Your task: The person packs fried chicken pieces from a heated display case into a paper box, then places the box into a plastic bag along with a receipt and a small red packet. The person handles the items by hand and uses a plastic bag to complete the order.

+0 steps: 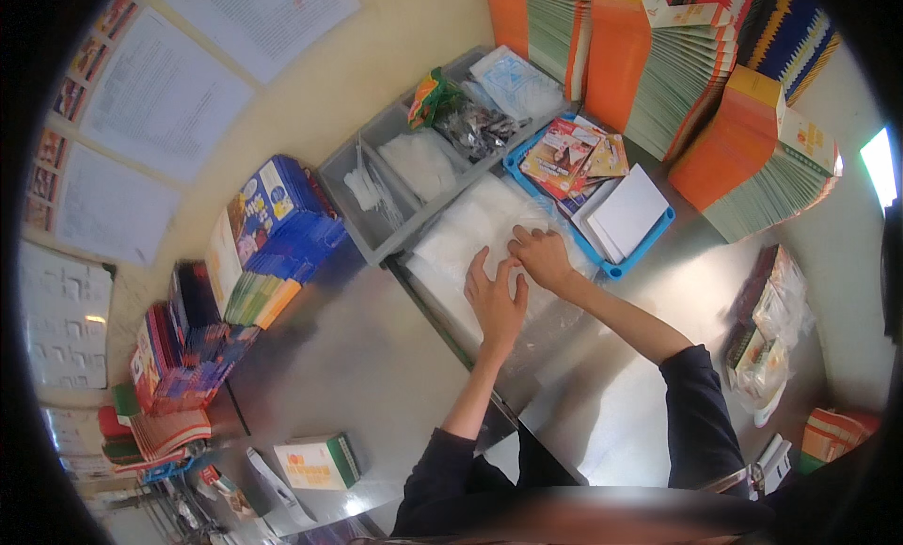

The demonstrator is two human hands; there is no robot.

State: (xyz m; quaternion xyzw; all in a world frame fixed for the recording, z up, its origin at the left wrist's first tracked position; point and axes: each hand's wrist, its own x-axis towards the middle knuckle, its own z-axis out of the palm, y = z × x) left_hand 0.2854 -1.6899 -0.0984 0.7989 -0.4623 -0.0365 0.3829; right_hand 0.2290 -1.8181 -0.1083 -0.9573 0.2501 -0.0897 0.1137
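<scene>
A stack of clear plastic bags [451,249] lies flat on the metal table in front of me. My left hand [496,305] is over its near part, open, with the fingers spread and bent. Close beside it, my right hand [544,260] rests on the plastic with its fingers curled together. Whether a bag edge is between those fingertips is too fine to make out. The fingertips of both hands nearly meet.
Behind the stack stands a grey divided bin [376,253] with packets. A blue tray [616,270] holds cards and white slips. Stacks of folded orange cartons [616,61] stand far right, blue cartons [268,216] left. A single box [315,463] lies near left, bagged cartons [767,329] right.
</scene>
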